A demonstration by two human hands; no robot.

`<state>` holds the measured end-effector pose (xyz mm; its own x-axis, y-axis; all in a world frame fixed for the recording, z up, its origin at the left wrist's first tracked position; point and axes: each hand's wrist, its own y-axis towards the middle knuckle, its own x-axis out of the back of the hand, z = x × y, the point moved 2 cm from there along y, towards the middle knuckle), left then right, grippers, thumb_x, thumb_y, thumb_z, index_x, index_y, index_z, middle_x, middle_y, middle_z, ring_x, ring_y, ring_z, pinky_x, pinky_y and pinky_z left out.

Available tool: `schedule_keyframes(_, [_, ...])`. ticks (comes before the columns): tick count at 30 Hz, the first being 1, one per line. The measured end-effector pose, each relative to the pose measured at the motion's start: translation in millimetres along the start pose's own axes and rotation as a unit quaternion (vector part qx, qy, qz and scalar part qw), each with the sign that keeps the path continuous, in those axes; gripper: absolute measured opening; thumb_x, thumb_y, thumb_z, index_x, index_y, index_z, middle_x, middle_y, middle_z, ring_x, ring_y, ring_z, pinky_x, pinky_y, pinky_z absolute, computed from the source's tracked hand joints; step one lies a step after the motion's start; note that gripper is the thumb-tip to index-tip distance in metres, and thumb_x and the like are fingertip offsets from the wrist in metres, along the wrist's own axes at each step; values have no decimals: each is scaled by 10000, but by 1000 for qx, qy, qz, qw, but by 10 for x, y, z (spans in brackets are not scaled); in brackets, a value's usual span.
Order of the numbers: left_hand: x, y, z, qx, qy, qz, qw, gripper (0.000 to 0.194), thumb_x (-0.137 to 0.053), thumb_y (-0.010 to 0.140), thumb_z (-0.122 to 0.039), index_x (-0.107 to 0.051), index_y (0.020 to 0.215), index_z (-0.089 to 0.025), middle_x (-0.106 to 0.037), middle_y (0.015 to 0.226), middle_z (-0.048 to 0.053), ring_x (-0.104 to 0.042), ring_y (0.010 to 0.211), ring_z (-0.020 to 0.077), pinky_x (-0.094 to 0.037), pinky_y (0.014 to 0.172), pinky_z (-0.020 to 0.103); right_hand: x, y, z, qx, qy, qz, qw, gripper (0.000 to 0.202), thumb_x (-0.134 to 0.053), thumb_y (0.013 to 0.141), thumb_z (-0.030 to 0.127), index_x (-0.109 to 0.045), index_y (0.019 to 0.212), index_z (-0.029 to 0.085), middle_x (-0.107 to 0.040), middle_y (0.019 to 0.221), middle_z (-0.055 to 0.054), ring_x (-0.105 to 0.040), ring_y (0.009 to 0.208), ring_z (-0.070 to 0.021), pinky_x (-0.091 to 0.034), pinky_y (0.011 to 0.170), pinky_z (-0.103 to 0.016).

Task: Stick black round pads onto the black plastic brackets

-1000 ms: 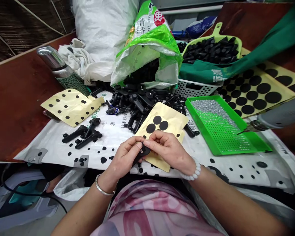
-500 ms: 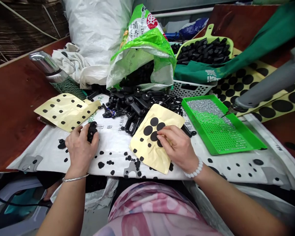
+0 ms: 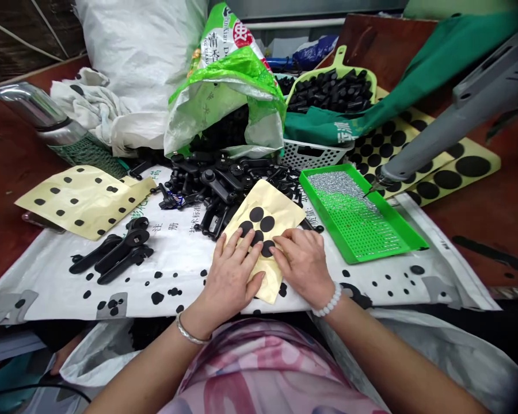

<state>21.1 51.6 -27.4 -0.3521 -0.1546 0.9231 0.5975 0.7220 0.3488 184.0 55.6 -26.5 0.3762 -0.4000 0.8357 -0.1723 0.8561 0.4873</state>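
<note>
My left hand (image 3: 231,269) lies on a cream backing sheet (image 3: 282,202), its fingers stretched out and covering part of it. The sheet carries several large round black stickers (image 3: 256,214). On the same sheet, my right hand (image 3: 304,263) has thumb and fingers pinched at the edge of a black sticker (image 3: 267,249). How far that sticker is lifted, I cannot tell. To the left, a few long black plastic parts (image 3: 121,251) with round ends lie side by side. Behind the sheet is a heap of similar black parts (image 3: 216,183).
A green tray (image 3: 373,250) of small metal screws stands at the right, with a grey power screwdriver (image 3: 435,141) hanging over it. Another sticker sheet (image 3: 86,201) lies left, near a thermos (image 3: 38,109). At the back are a green-white bag (image 3: 224,86) and a yellow-green scoop (image 3: 373,77) of black pieces.
My left hand has let go of the black plastic parts at the left and moved right onto the sticker sheet. My right hand stays at the stickers. The view has shifted.
</note>
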Motion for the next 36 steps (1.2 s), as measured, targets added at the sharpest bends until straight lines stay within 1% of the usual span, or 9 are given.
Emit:
schedule_keyframes(3, [-76, 7, 30, 9, 5, 12, 1000, 471, -443, 858, -346, -481, 1276, -133, -418, 1393, 134, -302, 1306, 317, -205, 1058, 521, -62, -21, 12, -9, -4, 28, 1000, 186, -510, 850, 258, -672, 870, 170, -610, 810, -77, -511, 784, -206, -332, 770, -384])
schedule_keyframes(7, [-79, -7, 36, 6, 6, 11, 1000, 478, -439, 860, -350, -476, 1283, -132, -413, 1397, 133, -297, 1311, 310, -203, 1060, 511, -99, 5, 4, -33, 20, 44, 998, 159, -530, 836, 244, -670, 815, 173, -605, 793, -65, -515, 783, -202, -330, 777, -378])
schedule_keyframes(11, [-77, -8, 29, 11, 7, 13, 1000, 468, -438, 859, -349, -488, 1272, -133, -407, 1400, 130, -300, 1308, 311, -208, 1055, 512, -88, 44, -1, -33, 24, 37, 998, 137, -538, 829, 226, -651, 769, 179, -601, 764, -49, -509, 770, -191, -326, 785, -368])
schedule_keyframes(15, [-83, -11, 35, 16, -1, 6, 1000, 469, -437, 859, -355, -491, 1269, -134, -413, 1397, 130, -314, 1299, 312, -218, 1051, 508, -64, 73, 20, 8, -37, 12, 999, 195, -490, 849, 207, -639, 727, 174, -598, 746, -60, -485, 753, -190, -313, 802, -378])
schedule_keyframes(18, [-85, -13, 36, 19, -8, 6, 1000, 474, -439, 858, -362, -489, 1273, -139, -416, 1395, 126, -325, 1293, 312, -214, 1055, 503, -58, 72, 53, 55, -73, 23, 996, 219, -465, 852, 174, -630, 709, 168, -596, 731, -67, -473, 744, -191, -321, 800, -379])
schedule_keyframes(22, [-86, -18, 32, 26, -11, 3, 1000, 470, -426, 865, -364, -490, 1272, -138, -434, 1384, 120, -339, 1286, 299, -212, 1057, 490, -34, 8, 95, 120, -75, 41, 989, 233, -444, 850, 132, -623, 704, 166, -594, 719, -64, -459, 723, -186, -336, 805, -378])
schedule_keyframes(30, [-115, -31, 43, 33, -34, 6, 999, 471, -431, 862, -368, -487, 1275, -149, -418, 1395, 120, -321, 1295, 305, -205, 1053, 506, 9, -138, 109, 137, -32, 21, 990, 173, -477, 838, 136, -628, 759, 164, -622, 746, -69, -499, 730, -185, -371, 793, -386])
schedule_keyframes(34, [-89, -28, 22, 45, -47, 12, 998, 475, -432, 863, -362, -474, 1284, -146, -402, 1406, 123, -306, 1303, 306, -207, 1053, 515, 185, -226, 178, 155, 57, 9, 986, 90, -523, 807, 115, -599, 813, 164, -625, 801, -65, -543, 784, -182, -382, 828, -405])
schedule_keyframes(36, [-53, -39, 21, 42, -67, 15, 997, 490, -455, 852, -376, -472, 1282, -142, -400, 1403, 138, -305, 1304, 308, -221, 1048, 520, 308, -267, 163, 151, 107, -12, 983, 110, -549, 782, 101, -583, 857, 174, -608, 807, -53, -545, 794, -185, -373, 842, -426])
